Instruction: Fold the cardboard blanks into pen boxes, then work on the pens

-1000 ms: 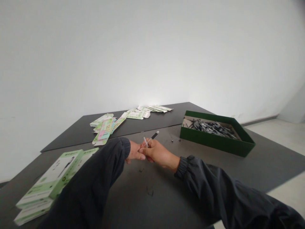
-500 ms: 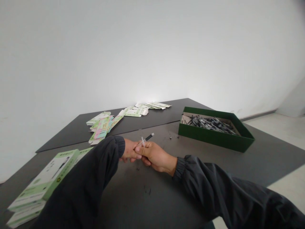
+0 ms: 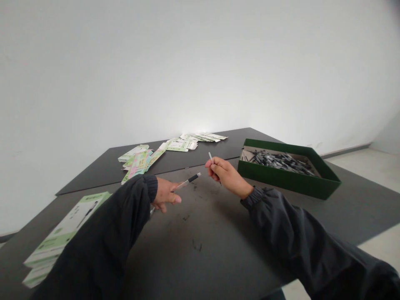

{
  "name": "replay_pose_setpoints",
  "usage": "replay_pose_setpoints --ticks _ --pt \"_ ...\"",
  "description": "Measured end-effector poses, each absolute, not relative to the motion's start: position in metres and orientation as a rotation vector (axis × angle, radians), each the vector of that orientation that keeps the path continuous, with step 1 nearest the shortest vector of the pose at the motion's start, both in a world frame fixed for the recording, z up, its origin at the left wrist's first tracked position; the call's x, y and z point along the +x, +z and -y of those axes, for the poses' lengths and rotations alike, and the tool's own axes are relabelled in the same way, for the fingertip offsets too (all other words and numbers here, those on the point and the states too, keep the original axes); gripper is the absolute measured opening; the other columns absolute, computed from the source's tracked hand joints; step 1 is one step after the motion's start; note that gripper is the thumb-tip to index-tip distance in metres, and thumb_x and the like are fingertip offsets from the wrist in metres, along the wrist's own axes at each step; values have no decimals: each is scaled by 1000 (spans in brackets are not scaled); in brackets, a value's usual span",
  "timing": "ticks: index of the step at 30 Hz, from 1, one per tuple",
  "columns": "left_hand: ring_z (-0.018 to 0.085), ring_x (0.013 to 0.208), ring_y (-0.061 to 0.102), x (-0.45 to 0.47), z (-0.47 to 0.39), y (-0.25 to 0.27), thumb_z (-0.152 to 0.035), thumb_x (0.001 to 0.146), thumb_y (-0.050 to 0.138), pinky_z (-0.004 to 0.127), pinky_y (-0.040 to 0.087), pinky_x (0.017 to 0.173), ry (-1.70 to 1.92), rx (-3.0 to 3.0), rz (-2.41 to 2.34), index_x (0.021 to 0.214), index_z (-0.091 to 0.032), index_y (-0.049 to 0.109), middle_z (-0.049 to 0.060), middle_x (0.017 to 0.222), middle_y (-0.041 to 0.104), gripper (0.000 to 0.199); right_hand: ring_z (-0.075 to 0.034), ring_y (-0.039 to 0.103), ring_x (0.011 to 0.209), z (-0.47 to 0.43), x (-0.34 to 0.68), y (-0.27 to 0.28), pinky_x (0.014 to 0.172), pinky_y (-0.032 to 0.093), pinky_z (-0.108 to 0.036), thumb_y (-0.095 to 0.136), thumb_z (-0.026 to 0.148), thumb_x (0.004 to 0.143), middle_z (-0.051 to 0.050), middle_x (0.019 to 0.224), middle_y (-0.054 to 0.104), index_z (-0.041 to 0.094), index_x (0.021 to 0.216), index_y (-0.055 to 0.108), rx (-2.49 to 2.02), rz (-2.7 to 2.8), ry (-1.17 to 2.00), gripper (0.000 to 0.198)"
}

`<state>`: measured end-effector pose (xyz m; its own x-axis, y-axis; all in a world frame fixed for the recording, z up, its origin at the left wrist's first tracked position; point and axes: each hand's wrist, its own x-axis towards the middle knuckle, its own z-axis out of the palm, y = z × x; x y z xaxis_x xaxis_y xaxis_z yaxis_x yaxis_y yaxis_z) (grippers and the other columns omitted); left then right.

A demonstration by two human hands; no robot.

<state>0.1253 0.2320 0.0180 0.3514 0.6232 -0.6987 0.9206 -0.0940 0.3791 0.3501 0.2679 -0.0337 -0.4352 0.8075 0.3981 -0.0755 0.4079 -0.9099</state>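
A pen (image 3: 189,181) with a clear barrel and a black grip rests in my left hand (image 3: 166,193), its grip end pointing up and to the right. The fingers of that hand are partly spread, with the pen held at the palm side. A pale tip shows below the hand; I cannot tell if it belongs to the same pen. To the right, apart from it, my right hand (image 3: 227,175) pinches a thin whitish tube (image 3: 210,156). The tube's top sticks up above the fingers and a dark end pokes out underneath.
An open green box (image 3: 287,178) at the right holds many loose pens or pen parts (image 3: 279,161). Flattened cartons (image 3: 137,160) and more cartons (image 3: 178,144) lie towards the back. Stacked green-white boxes (image 3: 67,229) stand at left. Dark marks spot the grey table (image 3: 218,250).
My hands were together around the pen and the whitish piece. Now they are apart: the right has moved right and up with the tube, while the left keeps the pen.
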Motion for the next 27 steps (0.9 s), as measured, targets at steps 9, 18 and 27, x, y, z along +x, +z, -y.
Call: replay_pose_setpoints --ticks 9,18,27 --pt "17 71 62 115 -239 4 -30 80 40 19 46 51 -363 1652 -1389 131 -22 -6 12 107 51 69 -5 43 36 -280 353 -49 35 31 -17 37 27 79 1 66 57 18 103 46 -700 1527 1164 27" --pt "17 76 61 111 -247 -10 -37 81 36 20 46 55 -438 1620 -1371 131 -25 -8 11 109 50 68 -9 56 50 -282 353 -53 52 44 -24 42 31 79 -4 84 62 19 87 43 -465 1181 1537 14" --pt "18 72 62 113 -253 -23 -37 79 39 20 45 50 -476 1609 -1389 131 -22 -8 12 106 52 72 -9 54 45 -283 349 -69 47 43 -23 39 40 80 0 62 55 15 79 50 -492 1327 1610 28"
